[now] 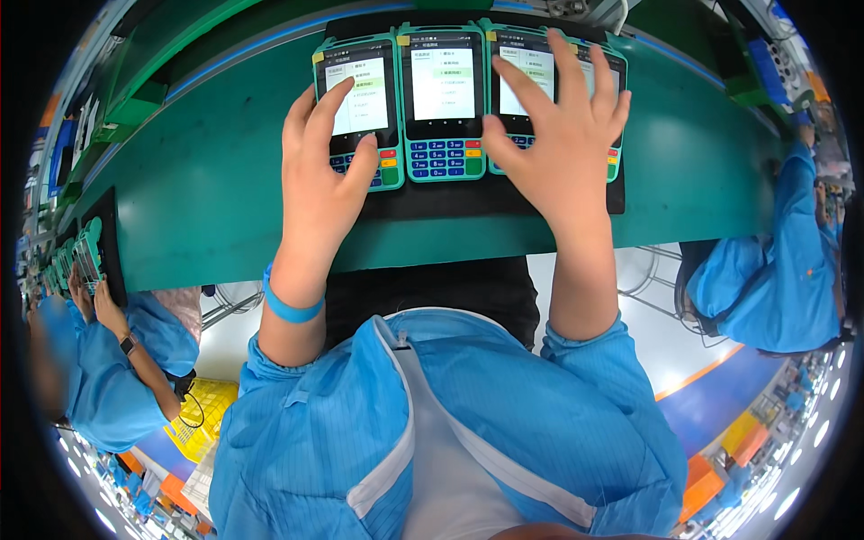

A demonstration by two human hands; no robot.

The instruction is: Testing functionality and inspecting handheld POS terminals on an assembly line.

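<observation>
Several payment terminals with green casings, lit screens and keypads lie side by side on a black mat (432,200). My left hand (317,171) is over the leftmost terminal (372,108); its fingers are apart, the index fingertip is at the screen and the thumb is near the screen's lower edge. Between my hands, the second terminal (443,90) shows fully. My right hand (569,148) spreads its fingers over the third terminal (531,59) and the rightmost terminal (615,68), hiding much of both. Whether the fingertips touch the screens, I cannot tell. A blue band (292,311) circles my left wrist.
The mat rests on a green worktable (207,171). At left, a co-worker's hands (110,310) are by other green devices (88,247). Another person in blue (756,292) sits at right. A yellow basket (209,416) stands at lower left. Behind the terminals runs a white cable (623,16).
</observation>
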